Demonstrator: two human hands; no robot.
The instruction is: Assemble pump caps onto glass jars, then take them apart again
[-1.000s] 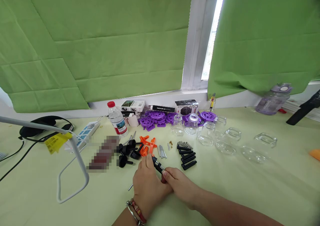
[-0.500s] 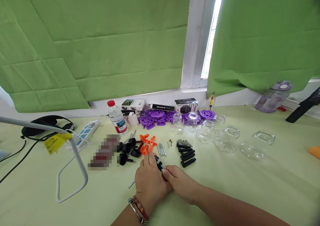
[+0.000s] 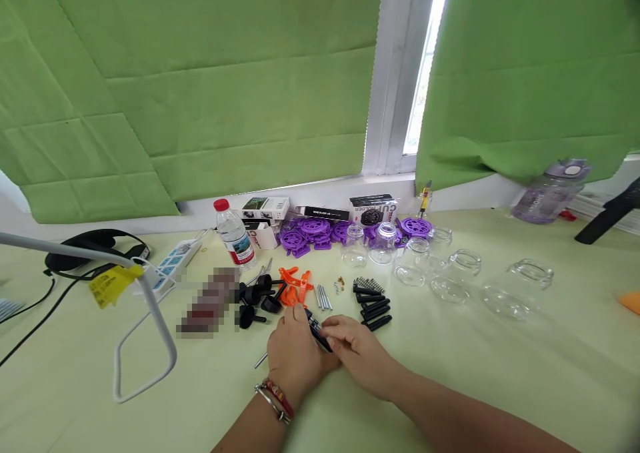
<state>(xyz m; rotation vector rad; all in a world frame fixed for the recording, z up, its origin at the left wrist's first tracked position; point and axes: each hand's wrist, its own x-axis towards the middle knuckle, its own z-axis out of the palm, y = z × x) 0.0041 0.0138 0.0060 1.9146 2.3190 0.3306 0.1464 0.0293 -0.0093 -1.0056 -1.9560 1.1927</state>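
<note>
My left hand (image 3: 295,346), with a bracelet at its wrist, is wrapped round a slim black plastic part (image 3: 321,338) that has silvery metal on it. The bent fingers of my right hand (image 3: 363,356) meet at the near end of this part, and the fingertips are partly hidden. Left of my left hand a thin metal rod (image 3: 261,359) sticks out; whether it is held or lies on the table cannot be seen. Just beyond the hands are orange plastic pieces (image 3: 303,286), metal pins (image 3: 324,297), small brass bits (image 3: 341,283), springs (image 3: 369,285) and black handle-like pieces (image 3: 376,313).
Black round parts with stems (image 3: 257,294) lie left of the orange pieces. Several clear glass jars (image 3: 465,276) stand at right. Purple plastic discs (image 3: 313,229), boxes (image 3: 373,211) and a water bottle (image 3: 235,236) are behind. A white metal stand (image 3: 167,346) rises at left.
My right hand has lifted slightly and its thumb no longer presses on top; more of the black part shows. My left hand has shifted a little to the left, still holding it.
</note>
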